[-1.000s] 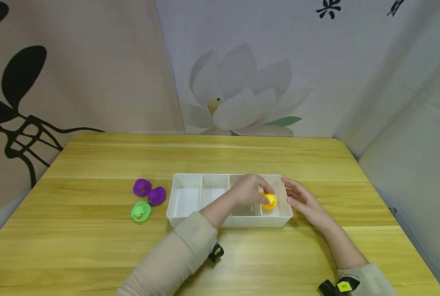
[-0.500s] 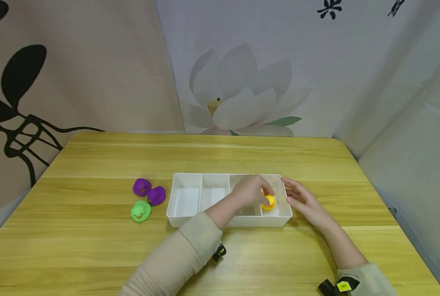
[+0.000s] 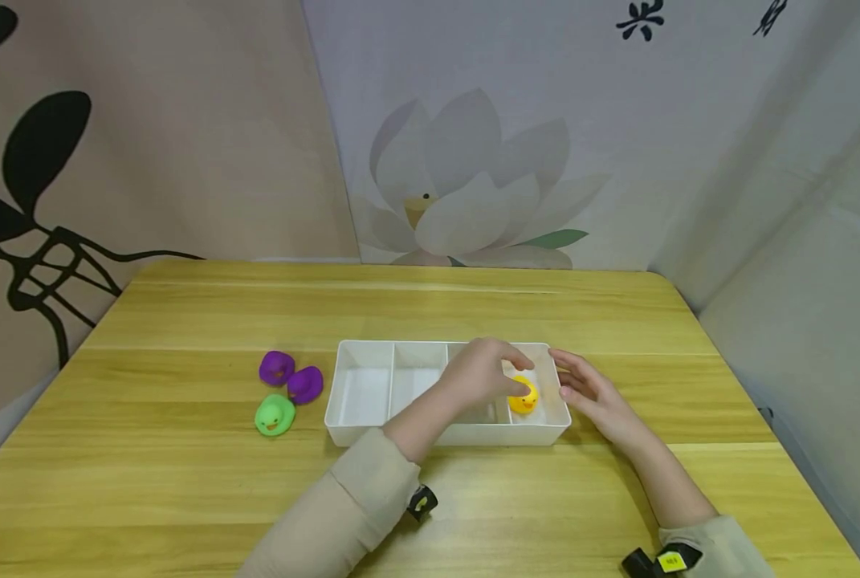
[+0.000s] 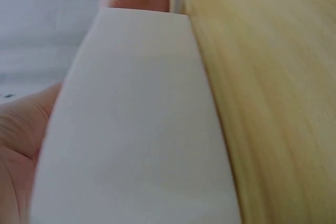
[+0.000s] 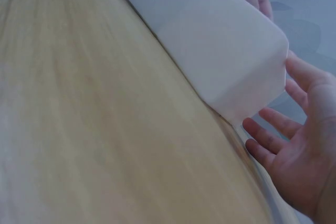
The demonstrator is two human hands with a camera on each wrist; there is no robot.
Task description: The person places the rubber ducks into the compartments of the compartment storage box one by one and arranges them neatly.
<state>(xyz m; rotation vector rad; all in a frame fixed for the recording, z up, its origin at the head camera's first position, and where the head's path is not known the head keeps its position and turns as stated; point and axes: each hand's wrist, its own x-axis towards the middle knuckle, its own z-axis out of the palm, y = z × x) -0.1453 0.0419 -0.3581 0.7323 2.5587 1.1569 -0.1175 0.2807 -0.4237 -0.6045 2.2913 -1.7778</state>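
Observation:
A white divided box (image 3: 498,436) stands on the wooden table. In its rightmost compartment sits a yellow toy duck (image 3: 524,403). Reaching over the box, my left hand (image 3: 474,376) has thumb and fingers spread apart above the duck; the thumb tip overlaps the duck in the head view. My right hand (image 3: 594,395) is at the box's right end, its extended fingertips at the wall. The right wrist view shows this hand (image 5: 304,142) beside the box corner (image 5: 257,85). In the left wrist view, the box's side (image 4: 134,119) hides much of my left hand (image 4: 23,129).
Left of the box, two purple toy ducks (image 3: 277,368) (image 3: 305,385) and a green toy duck (image 3: 275,416) lie together on the table (image 3: 205,482). A printed curtain (image 3: 473,160) hangs behind the table's far edge.
My left thumb and fingers, close around the yellow duck before, have spread apart and drawn back slightly to the left. The duck stays in the rightmost compartment. My right hand keeps its place.

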